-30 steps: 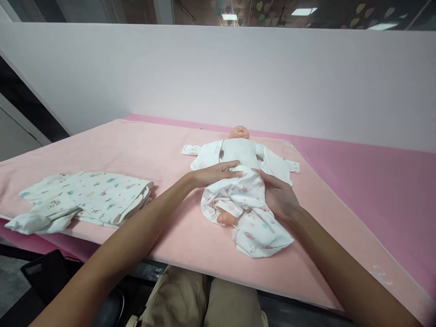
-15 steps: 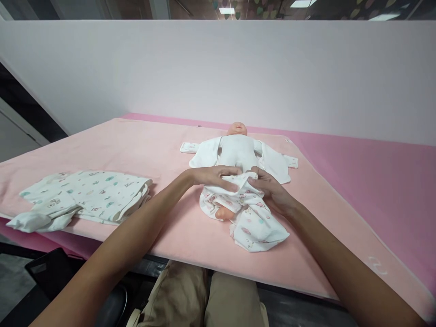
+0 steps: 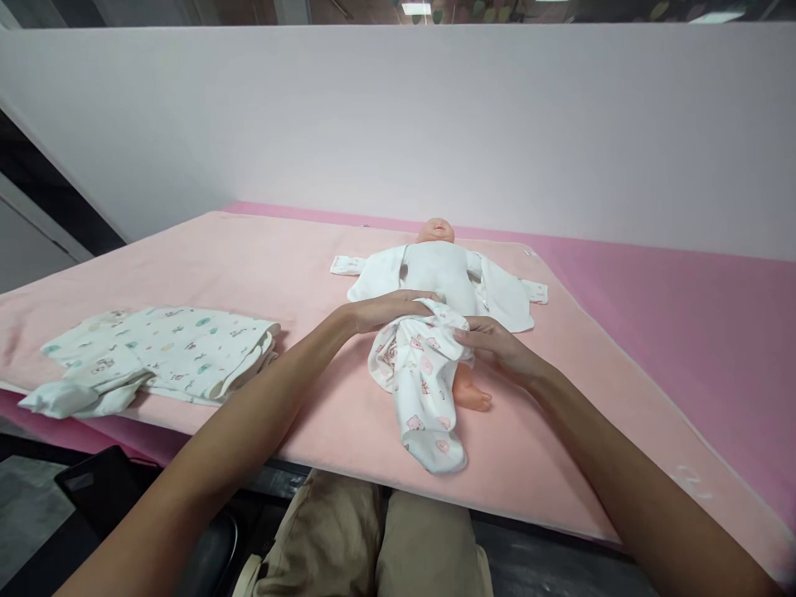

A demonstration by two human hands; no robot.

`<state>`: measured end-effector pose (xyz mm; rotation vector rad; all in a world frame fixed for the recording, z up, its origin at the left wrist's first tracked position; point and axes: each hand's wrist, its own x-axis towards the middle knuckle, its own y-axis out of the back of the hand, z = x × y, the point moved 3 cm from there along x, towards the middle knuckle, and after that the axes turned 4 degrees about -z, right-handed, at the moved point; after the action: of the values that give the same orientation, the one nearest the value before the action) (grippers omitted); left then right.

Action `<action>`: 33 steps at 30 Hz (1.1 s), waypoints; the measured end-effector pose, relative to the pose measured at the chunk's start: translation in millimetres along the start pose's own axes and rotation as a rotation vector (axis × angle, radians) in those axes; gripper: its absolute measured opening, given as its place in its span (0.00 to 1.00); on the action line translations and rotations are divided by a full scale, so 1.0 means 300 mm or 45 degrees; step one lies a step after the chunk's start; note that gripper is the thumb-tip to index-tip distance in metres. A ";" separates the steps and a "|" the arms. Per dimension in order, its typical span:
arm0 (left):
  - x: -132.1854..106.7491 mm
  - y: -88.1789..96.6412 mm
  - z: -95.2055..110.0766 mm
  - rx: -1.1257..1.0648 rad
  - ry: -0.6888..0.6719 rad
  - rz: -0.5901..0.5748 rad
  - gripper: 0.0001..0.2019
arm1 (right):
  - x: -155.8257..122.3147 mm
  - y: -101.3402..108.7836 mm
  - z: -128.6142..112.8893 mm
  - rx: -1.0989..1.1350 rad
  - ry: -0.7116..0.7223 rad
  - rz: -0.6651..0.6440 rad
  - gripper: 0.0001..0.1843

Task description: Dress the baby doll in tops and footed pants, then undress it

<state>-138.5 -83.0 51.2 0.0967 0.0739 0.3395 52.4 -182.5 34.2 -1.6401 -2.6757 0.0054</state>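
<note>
A baby doll [image 3: 439, 269] lies on its back, head away from me, over an opened white jacket [image 3: 507, 294] whose sleeves spread to both sides. Patterned white baby pants [image 3: 429, 390] are bunched around the doll's lower body, one leg of them hanging toward me. My left hand [image 3: 395, 308] grips their upper left edge, fingertips partly hidden by the cloth. On the right side, my right hand [image 3: 491, 344] pinches the waist edge between thumb and fingers. The doll's bare foot [image 3: 476, 400] sticks out beneath that hand.
A folded white garment with green print [image 3: 180, 352] lies to the left on the pink padded mat [image 3: 348, 444]. A white wall panel [image 3: 398, 124] rises behind the table. A dark flat device [image 3: 96, 489] sits below the table's front edge at left.
The pants' loose leg has swung from right to left and now hangs straighter. The doll's foot on the right has come into view. Both hands still hold the cloth.
</note>
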 end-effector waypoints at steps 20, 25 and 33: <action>0.003 -0.016 0.023 0.204 -0.122 0.067 0.15 | -0.005 -0.037 -0.028 -0.325 0.008 0.008 0.30; 0.010 -0.024 0.025 0.231 -0.237 0.125 0.15 | -0.008 -0.029 -0.015 -0.375 -0.036 -0.067 0.21; -0.010 -0.031 0.036 0.275 -0.050 -0.101 0.25 | -0.010 -0.015 -0.009 0.055 -0.038 -0.002 0.21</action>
<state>-137.4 -93.5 61.0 0.3131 0.0751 0.2495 49.6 -187.2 36.8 -1.6383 -2.6787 0.0872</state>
